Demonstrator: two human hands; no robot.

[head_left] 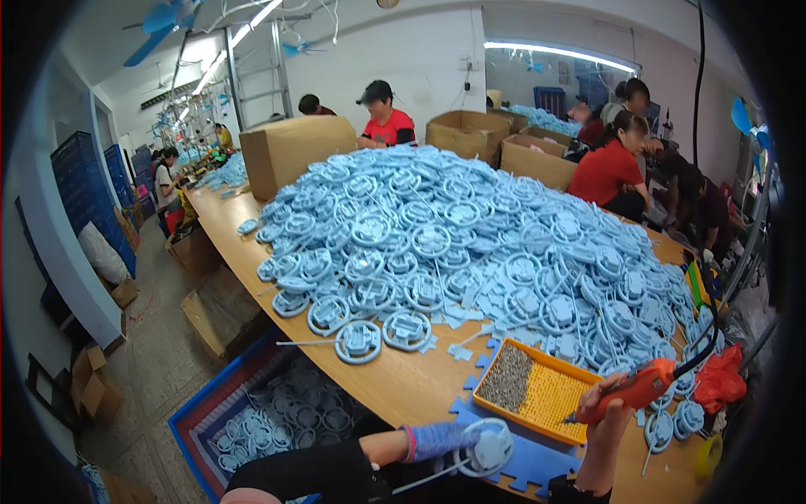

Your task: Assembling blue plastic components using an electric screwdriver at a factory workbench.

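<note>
Blue disc (492, 450) sits in left hand (438, 441), orange tool (640, 386) in right hand (614, 418).

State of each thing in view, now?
Left hand, gloved: holding a round light-blue plastic part.
Right hand, bare: gripping an orange corded power tool.
Power tool: running or not, cannot tell.
Yellow rectangular plastic tray: grey metal screws heaped at left.
Light-blue plastic parts: heaped loosely.
Blue plastic crate: holding similar parts.
Brown cardboard box, rear centre: open.

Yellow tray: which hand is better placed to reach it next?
Probably the right hand: it holds the red power tool, tip at the tray; the left hand holds a light-blue part.
</note>
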